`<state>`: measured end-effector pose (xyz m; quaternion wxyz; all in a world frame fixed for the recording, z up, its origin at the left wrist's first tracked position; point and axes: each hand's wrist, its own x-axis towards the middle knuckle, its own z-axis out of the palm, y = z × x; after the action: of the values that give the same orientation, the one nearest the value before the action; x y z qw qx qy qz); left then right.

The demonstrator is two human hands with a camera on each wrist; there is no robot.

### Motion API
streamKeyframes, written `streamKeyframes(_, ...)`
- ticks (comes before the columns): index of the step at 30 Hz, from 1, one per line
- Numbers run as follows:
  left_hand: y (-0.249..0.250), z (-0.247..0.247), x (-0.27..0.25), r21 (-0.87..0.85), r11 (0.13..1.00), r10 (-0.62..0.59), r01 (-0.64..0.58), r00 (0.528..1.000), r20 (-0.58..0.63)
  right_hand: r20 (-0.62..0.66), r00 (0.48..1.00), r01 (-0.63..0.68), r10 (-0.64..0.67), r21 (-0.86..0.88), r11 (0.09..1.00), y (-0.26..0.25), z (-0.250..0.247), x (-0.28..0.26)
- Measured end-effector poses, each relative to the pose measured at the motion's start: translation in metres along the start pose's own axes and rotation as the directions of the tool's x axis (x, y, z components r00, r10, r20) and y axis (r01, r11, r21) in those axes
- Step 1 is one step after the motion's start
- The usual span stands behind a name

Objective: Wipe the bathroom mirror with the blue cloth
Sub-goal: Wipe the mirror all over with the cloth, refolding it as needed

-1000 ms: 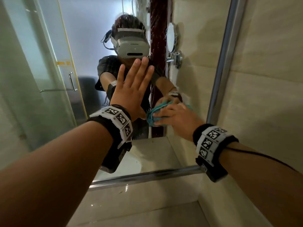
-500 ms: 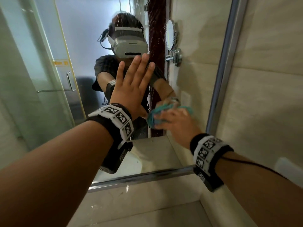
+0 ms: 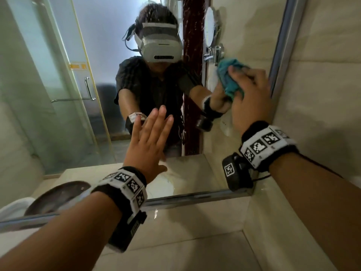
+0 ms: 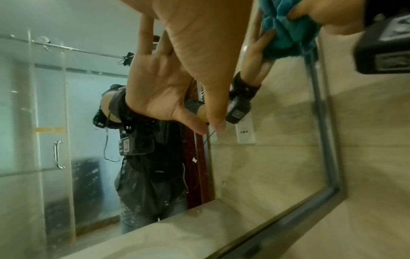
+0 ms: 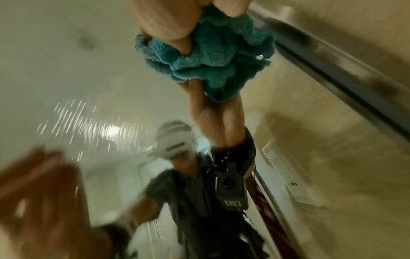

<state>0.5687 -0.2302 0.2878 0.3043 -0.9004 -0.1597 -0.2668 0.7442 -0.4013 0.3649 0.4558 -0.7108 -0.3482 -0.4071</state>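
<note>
Bunched fluffy teal cloth gripped in right hand against mirror, left hand flat, fingers straight, on the glass

Bare forearms; each wrist wears a black band with white coded tags and a black camera.

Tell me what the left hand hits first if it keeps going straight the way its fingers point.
The left hand is flat, fingers angled up toward the mirror. Going straight on, it would likely slide up the glass toward the person's reflection; nothing else shows in that line, though depth is unclear.
</note>
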Motion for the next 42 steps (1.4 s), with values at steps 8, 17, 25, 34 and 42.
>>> streamKeyframes(8,0.004,0.018,0.003,0.049,0.998,-0.042,0.045,0.998,-0.055,0.211,0.877,0.437,-0.433,0.029,0.899,0.010,0.051,-0.107)
streamKeyframes(17,0.000,0.014,-0.001,0.029,1.000,-0.006,0.007,0.999,-0.045,0.628,0.667,0.538,-0.401,-0.034,0.842,0.020,0.058,-0.186)
streamKeyframes(25,-0.017,0.023,-0.017,0.074,0.996,0.046,-0.044,0.998,-0.031,0.205,0.963,0.174,-0.173,0.011,0.985,-0.039,0.061,-0.114)
streamKeyframes(34,-0.022,0.029,-0.015,0.064,0.996,0.067,-0.062,0.995,-0.073,0.595,0.640,0.647,-0.486,-0.077,0.758,-0.010,0.070,-0.185)
streamKeyframes(42,0.000,0.046,-0.049,-0.004,0.999,0.032,-0.032,0.999,0.003,0.461,0.817,0.444,-0.346,-0.119,0.888,0.003,0.064,-0.180)
